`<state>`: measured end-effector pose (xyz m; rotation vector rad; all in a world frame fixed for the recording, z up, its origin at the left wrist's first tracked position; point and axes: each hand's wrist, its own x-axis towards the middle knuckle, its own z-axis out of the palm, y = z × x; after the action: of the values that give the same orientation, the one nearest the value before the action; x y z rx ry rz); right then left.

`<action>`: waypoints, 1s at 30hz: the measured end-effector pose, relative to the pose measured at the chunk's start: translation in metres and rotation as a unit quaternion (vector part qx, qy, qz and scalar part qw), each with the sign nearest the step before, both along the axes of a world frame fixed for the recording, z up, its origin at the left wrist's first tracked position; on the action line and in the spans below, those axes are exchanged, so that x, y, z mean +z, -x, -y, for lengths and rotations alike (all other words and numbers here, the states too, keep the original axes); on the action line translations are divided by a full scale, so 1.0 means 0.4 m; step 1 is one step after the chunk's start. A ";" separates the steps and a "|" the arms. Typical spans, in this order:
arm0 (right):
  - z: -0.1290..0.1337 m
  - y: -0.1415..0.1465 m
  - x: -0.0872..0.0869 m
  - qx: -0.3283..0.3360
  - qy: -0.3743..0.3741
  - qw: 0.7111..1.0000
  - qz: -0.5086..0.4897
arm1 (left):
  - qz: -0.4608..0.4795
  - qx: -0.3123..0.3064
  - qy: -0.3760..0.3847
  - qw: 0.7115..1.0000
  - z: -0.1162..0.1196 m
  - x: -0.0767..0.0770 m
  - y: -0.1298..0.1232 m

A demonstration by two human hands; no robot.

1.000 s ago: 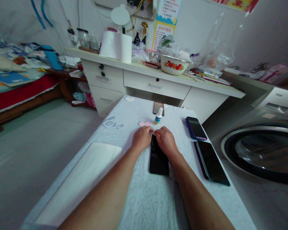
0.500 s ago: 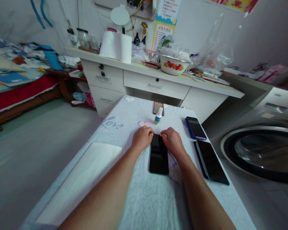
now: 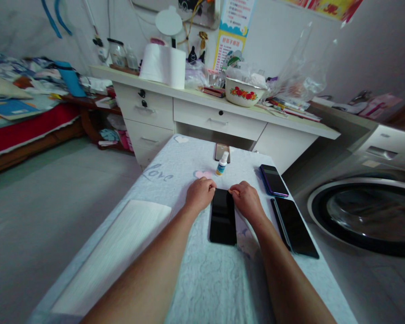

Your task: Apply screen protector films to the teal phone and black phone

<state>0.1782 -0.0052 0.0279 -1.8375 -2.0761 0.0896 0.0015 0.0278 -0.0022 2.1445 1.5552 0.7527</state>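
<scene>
A black smartphone (image 3: 222, 220) lies screen up on the cloth-covered table. My left hand (image 3: 200, 194) is closed at its upper left corner, with thumb and forefinger pinched at the edge. At the upper right corner my right hand (image 3: 247, 198) has its fingers pinched together in the same way. Whether a thin film is between the fingertips cannot be seen. Just beyond the hands stands a small spray bottle (image 3: 222, 165) with a white cap. Behind it lies another phone (image 3: 222, 152).
On the right of the table lie a dark phone with a purple edge (image 3: 274, 181) and a larger black device (image 3: 297, 227). A white stack of paper-like sheets (image 3: 121, 252) covers the left side. A desk (image 3: 219, 119) stands beyond, a washing machine (image 3: 384, 153) to the right.
My right hand has slid slightly to the right along the smartphone's top edge, widening the gap between my hands. My left hand stays in place.
</scene>
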 end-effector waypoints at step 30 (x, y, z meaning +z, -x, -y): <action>0.031 -0.011 -0.020 -0.019 -0.041 0.994 -0.099 | -0.012 0.001 -0.007 1.000 0.003 0.006 0.001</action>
<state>0.1827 -0.0174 0.0201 -1.7436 -1.8802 0.1658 0.0013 0.0268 0.0000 2.1698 1.5692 0.7419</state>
